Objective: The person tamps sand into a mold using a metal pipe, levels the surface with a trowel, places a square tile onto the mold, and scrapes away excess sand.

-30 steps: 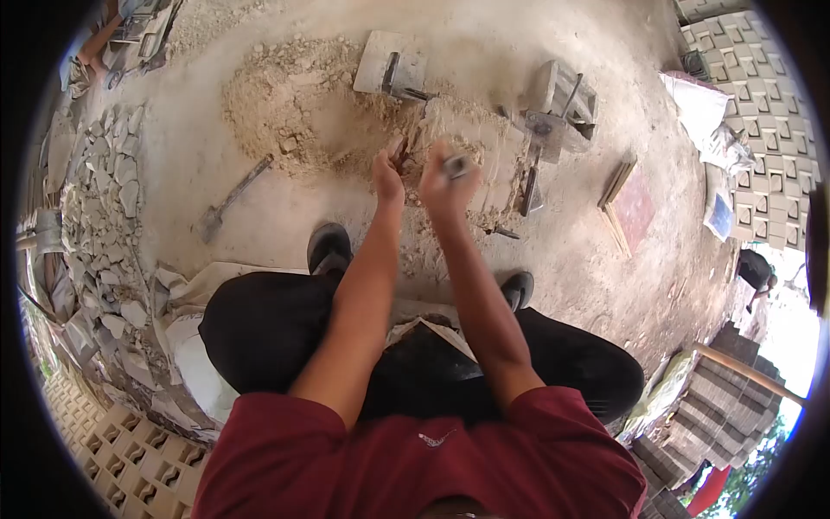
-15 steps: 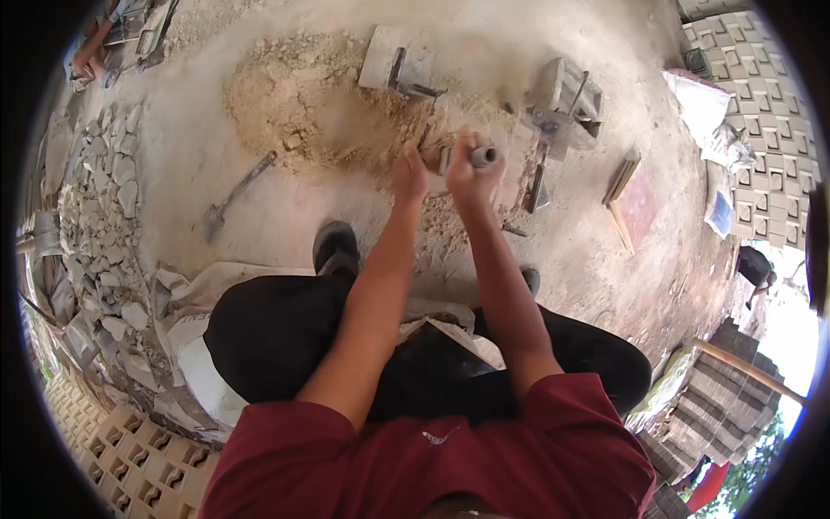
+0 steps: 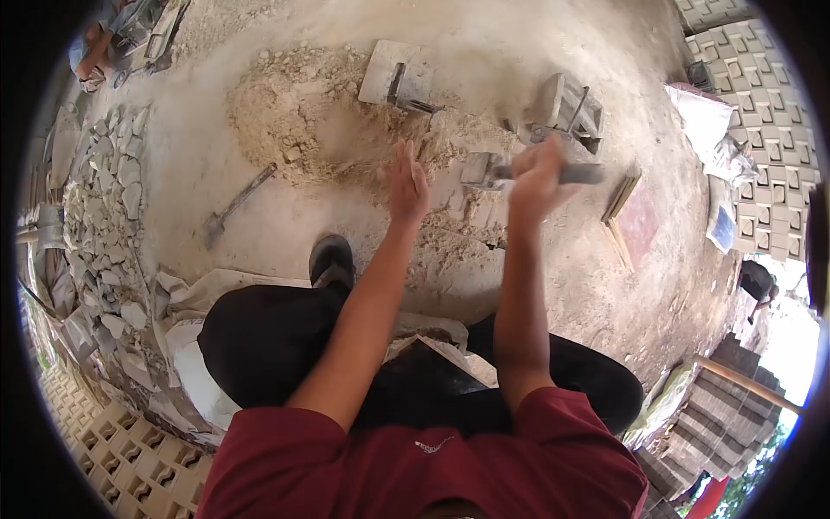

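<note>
My right hand [image 3: 540,177] is closed round the dark handle of a scraper-like tool [image 3: 482,170], whose flat grey blade points left over a dusty slab [image 3: 471,208]. My left hand [image 3: 408,186] hovers at the right edge of the powder pile, fingers stretched and holding nothing that shows. The heap of pale crumbly powder [image 3: 290,108] lies beyond it to the left. Behind the hands rests a square metal plate with a dark handle [image 3: 380,78]. A grey box-shaped mould [image 3: 562,108] with a bar across it stands beyond my right hand.
A small trowel [image 3: 238,206] lies on the floor at left. Broken pieces [image 3: 108,199] are heaped farther left. At right are a reddish board [image 3: 637,216], white sacks [image 3: 699,117] and stacked patterned blocks [image 3: 761,112]. Another person's arm [image 3: 93,54] shows at top left.
My right hand has swung right with the tool, whose blade now shows side-on. My left hand stays near the pile, its fingers now upright. The hands are farther apart.
</note>
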Demonstrator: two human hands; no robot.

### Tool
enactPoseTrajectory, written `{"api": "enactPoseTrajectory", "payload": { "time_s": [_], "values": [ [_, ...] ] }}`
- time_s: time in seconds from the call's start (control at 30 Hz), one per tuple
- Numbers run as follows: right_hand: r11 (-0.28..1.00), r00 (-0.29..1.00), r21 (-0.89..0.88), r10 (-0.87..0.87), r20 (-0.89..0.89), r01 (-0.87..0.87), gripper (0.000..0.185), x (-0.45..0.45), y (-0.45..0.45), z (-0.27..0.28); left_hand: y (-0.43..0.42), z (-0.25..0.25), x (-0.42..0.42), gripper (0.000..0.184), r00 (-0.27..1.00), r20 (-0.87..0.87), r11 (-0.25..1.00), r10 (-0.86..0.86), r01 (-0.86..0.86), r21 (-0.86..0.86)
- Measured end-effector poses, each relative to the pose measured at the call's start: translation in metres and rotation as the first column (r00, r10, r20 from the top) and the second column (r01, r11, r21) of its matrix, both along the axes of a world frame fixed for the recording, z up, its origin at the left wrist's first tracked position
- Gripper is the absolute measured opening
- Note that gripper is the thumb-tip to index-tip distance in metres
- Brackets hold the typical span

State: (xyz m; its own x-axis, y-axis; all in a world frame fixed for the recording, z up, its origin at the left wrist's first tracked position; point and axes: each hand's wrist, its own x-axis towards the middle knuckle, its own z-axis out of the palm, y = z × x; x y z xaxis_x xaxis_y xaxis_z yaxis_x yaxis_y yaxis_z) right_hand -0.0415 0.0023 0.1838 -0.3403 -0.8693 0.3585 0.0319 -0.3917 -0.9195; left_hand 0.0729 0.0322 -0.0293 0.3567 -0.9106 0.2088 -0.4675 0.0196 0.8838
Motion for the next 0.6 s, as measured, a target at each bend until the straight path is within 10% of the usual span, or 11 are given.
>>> {"api": "enactPoseTrajectory", "payload": {
  "time_s": [0.1, 0.13, 0.27, 0.37, 0.4, 0.43, 0.5, 0.53, 0.6],
  "values": [
    [0.994, 0.853, -0.045, -0.112, -0.510, 0.104, 0.042, -0.007, -0.010, -0.081, 0.005, 0.013, -0.006, 0.055, 0.994, 0.110, 0.998, 0.003, -0.009, 0.057],
    [0.958, 0.927, 0.285, 0.108, -0.359, -0.001, 0.041, -0.005, -0.017, -0.059, 0.005, 0.013, -0.005, 0.054, 0.991, 0.136, 0.996, -0.014, 0.003, 0.084],
    [0.987, 0.990, 0.101, 0.119, 0.070, -0.125, 0.041, -0.018, -0.011, 0.021, 0.001, -0.001, -0.004, 0.055, 0.986, 0.164, 0.998, -0.007, -0.002, 0.060],
    [0.985, 0.993, -0.155, 0.064, -0.101, -0.079, 0.035, -0.032, -0.011, -0.070, 0.000, 0.005, -0.004, 0.055, 0.991, 0.131, 0.998, -0.005, -0.004, 0.067],
    [0.973, 0.934, 0.218, 0.149, -0.325, -0.079, 0.027, -0.032, 0.001, -0.086, 0.002, 0.006, -0.003, 0.056, 0.992, 0.124, 0.997, -0.007, -0.004, 0.083],
    [0.973, 0.933, 0.217, 0.144, -0.329, -0.074, 0.027, -0.035, -0.008, -0.080, 0.002, 0.009, -0.005, 0.057, 0.993, 0.114, 0.995, -0.008, -0.003, 0.098],
    [0.997, 0.979, 0.019, -0.072, -0.189, 0.077, 0.028, -0.038, -0.033, -0.070, 0.003, 0.007, -0.006, 0.058, 0.993, 0.118, 0.993, -0.020, 0.006, 0.114],
    [0.963, 0.999, 0.266, 0.040, 0.028, -0.046, 0.027, -0.032, -0.018, -0.011, 0.000, 0.005, -0.006, 0.059, 0.993, 0.121, 0.992, -0.013, -0.002, 0.124],
    [0.988, 0.997, 0.133, 0.074, 0.035, -0.078, 0.028, -0.043, -0.020, -0.002, -0.005, 0.005, -0.004, 0.059, 0.990, 0.143, 0.994, 0.004, -0.019, 0.105]
  ]
}}
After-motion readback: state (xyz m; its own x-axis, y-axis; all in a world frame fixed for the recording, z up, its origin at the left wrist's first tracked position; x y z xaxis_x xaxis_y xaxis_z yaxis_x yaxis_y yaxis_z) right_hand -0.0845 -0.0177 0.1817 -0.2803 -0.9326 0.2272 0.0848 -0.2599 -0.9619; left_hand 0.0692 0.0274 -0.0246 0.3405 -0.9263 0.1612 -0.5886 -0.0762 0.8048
